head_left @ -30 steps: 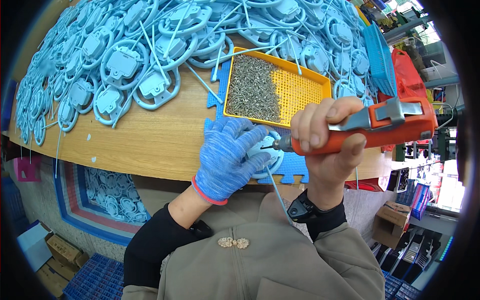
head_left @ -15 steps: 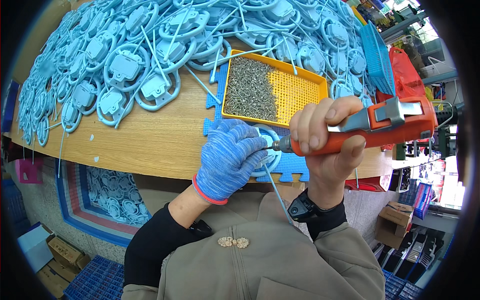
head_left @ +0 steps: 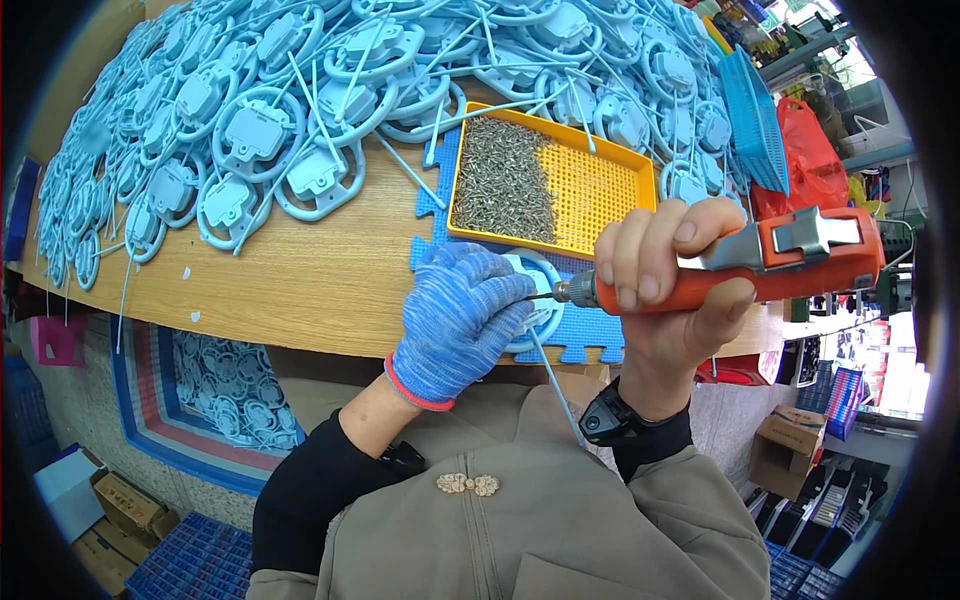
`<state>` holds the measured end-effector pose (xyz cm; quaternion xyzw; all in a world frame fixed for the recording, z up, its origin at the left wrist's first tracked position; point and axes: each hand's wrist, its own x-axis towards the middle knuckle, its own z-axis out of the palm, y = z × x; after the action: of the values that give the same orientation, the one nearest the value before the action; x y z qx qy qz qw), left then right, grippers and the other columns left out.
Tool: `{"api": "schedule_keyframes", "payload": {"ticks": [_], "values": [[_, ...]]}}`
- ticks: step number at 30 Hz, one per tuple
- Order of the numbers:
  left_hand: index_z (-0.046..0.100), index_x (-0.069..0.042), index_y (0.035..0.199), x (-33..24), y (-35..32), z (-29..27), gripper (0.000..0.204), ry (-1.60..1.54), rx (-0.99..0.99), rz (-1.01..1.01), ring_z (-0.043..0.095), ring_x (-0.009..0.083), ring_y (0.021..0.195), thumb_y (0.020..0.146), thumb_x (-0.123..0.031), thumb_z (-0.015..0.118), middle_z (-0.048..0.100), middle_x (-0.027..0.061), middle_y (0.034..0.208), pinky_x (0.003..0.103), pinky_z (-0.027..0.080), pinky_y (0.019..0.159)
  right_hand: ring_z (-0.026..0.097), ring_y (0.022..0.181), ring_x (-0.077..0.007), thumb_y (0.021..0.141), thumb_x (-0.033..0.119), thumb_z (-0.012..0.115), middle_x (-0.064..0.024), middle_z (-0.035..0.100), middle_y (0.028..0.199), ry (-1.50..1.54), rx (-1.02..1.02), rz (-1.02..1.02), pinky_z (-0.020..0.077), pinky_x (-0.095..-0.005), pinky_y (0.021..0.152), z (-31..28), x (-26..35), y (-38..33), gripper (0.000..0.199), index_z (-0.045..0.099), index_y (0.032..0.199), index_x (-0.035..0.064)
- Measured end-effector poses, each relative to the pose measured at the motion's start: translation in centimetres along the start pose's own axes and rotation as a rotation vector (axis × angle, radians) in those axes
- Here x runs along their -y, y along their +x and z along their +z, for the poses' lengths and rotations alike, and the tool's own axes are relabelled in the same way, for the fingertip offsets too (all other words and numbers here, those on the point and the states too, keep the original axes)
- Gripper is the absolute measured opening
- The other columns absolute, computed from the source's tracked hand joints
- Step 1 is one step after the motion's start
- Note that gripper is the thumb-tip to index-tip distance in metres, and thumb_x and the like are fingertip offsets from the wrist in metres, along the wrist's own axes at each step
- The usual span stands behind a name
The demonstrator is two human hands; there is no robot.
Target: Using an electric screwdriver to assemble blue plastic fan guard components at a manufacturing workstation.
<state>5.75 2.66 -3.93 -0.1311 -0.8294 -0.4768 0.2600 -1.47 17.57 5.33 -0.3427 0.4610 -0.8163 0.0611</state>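
Note:
My left hand, in a blue knitted glove with a red cuff edge, is closed over the left side of a light-blue plastic ring part with a thin stem. Its fingertips meet near the bit tip. Bare, my right hand wraps round an orange power screwdriver with a metal lever. The tool lies nearly level, its bit pointing left at the part's middle. Whether a screw sits under the tip is hidden by the gloved fingers. Beneath the part is a blue foam mat.
Just beyond my hands stands a yellow tray with many small screws in its left half. A large heap of similar light-blue parts covers the table's far side. A blue basket and a red plastic bag are at the right.
My right hand and the screwdriver have shifted slightly to the right, drawing the tool back a little from the gloved fingers. My left hand stays almost in place on the part.

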Motion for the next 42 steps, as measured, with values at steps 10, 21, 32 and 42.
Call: {"api": "schedule_keyframes", "payload": {"ticks": [10,21,32,42], "values": [[0.065,-0.006,0.106,0.6,-0.9,0.1,0.037,-0.08,-0.016,-0.026,0.058,0.0317,0.091,0.072,-0.02,0.072,0.062,0.0123,0.097,0.042,0.043,0.084,0.047,0.053,-0.0114,0.085,0.057,0.058,0.0004,0.048,0.066,-0.081,-0.009,0.026,0.04,-0.0277,0.054,1.0,-0.3,0.0,0.05,0.047,0.097,0.0096],[0.045,-0.005,0.134,-0.3,-0.8,0.7,0.086,0.185,0.078,-0.202,0.052,0.0348,0.109,0.062,-0.037,0.081,0.059,0.0144,0.109,0.059,0.025,0.102,0.054,0.063,-0.0159,0.078,0.034,0.077,-0.0064,0.054,0.068,-0.021,-0.075,0.097,0.0418,-0.0262,0.05,-0.1,-2.5,-0.6,0.046,0.051,0.1,0.0019],[0.049,-0.003,0.129,-0.4,-0.6,0.6,0.078,0.176,0.109,-0.181,0.051,0.0386,0.113,0.065,-0.034,0.082,0.058,0.0174,0.119,0.053,0.03,0.1,0.053,0.063,-0.0127,0.078,0.014,0.071,-0.0049,0.054,0.069,-0.058,-0.063,0.107,0.0466,-0.0279,0.059,0.1,-3.1,-0.7,0.026,0.052,0.092,0.0014],[0.049,-0.005,0.13,0.1,-0.7,0.6,0.075,0.2,0.043,-0.121,0.056,0.0339,0.102,0.065,-0.03,0.08,0.061,0.0135,0.108,0.047,0.037,0.093,0.051,0.056,-0.016,0.081,0.042,0.071,-0.0055,0.052,0.064,-0.32,-0.027,0.101,0.0432,-0.0304,0.052,0.3,-3.3,-0.3,0.045,0.05,0.094,0.0045]]}}
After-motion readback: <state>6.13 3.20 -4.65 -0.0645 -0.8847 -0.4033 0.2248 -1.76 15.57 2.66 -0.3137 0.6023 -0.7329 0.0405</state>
